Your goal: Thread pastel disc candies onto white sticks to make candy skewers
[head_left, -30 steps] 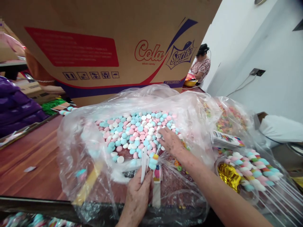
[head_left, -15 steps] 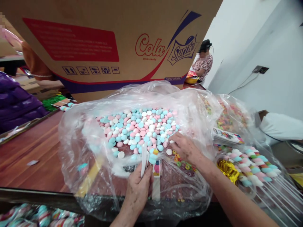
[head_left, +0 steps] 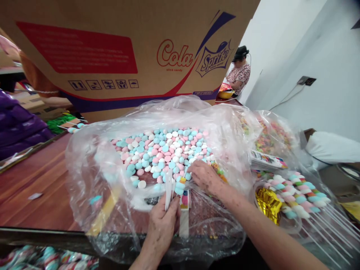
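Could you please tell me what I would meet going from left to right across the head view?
White scrap, yellow strip, left hand, right hand, gold foil, wall socket.

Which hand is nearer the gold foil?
Right. The right hand is left of the gold foil; the left hand, holding white sticks, is farther left.

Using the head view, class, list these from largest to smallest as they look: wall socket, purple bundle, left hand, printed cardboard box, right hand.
1. Printed cardboard box
2. Purple bundle
3. Left hand and right hand: too alike to rank
4. Wall socket
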`<state>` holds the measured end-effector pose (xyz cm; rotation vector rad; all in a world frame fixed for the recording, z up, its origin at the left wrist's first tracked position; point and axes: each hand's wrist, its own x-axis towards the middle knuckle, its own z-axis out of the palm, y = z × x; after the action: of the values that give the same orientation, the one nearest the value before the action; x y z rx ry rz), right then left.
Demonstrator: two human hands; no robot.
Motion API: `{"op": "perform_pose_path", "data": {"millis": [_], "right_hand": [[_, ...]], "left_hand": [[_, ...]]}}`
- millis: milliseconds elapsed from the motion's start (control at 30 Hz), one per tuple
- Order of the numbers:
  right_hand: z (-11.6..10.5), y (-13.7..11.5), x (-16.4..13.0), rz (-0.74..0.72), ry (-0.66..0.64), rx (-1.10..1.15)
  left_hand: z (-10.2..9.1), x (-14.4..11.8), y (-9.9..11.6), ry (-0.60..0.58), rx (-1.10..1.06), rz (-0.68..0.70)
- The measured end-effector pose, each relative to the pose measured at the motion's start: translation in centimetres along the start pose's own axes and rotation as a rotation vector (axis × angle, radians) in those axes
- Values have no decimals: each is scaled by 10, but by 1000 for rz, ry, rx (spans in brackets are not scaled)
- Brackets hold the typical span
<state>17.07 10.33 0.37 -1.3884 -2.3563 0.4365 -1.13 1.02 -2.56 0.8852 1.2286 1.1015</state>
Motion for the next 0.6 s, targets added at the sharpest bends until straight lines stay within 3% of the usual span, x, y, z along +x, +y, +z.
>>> {"op": "perform_pose_path", "data": {"millis": [200,367,500,600], "right_hand": [[6,4,2,49,-7,3],[2,7,0,-54,-63,-23],[-10,4,-6,102,-40,-137],[-19,3,-7,109,-50,-90]], "left_hand": [[2,-4,7,6,8,8],[-2,-1,2,-36,54,-2],[-3,-1,0,-22,40,-6],[-2,-1,0,-22,61,0]]}}
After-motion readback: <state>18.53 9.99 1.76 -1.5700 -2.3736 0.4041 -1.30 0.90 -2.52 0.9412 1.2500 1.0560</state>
